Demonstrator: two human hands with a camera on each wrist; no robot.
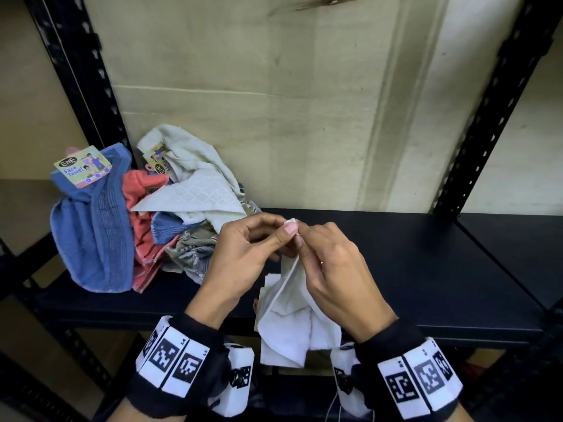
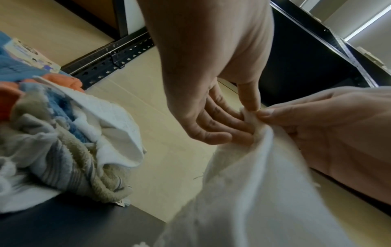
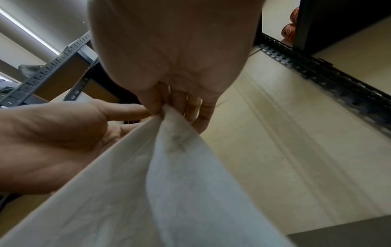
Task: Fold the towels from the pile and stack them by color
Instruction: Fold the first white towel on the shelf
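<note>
A white towel [image 1: 292,318] hangs in front of the black shelf [image 1: 426,269], its lower part past the front edge. My left hand [image 1: 246,254] and right hand [image 1: 332,266] meet at its top, and both pinch the same corner between thumb and fingers. In the left wrist view my left hand [image 2: 222,120] grips the white towel [image 2: 253,183] where the right hand's thumb [image 2: 273,115] touches it. The right wrist view shows my right hand [image 3: 175,102] pinching the towel [image 3: 169,167] beside the left hand [image 3: 63,133]. The unfolded pile [image 1: 170,208] lies at the shelf's left.
The pile holds a blue towel [image 1: 91,233] with a paper label, a coral towel [image 1: 143,239], white towels [image 1: 195,178] and a grey striped one [image 1: 192,254]. Black slotted uprights [image 1: 82,86] flank the shelf. A pale wall panel [image 1: 274,102] stands behind.
</note>
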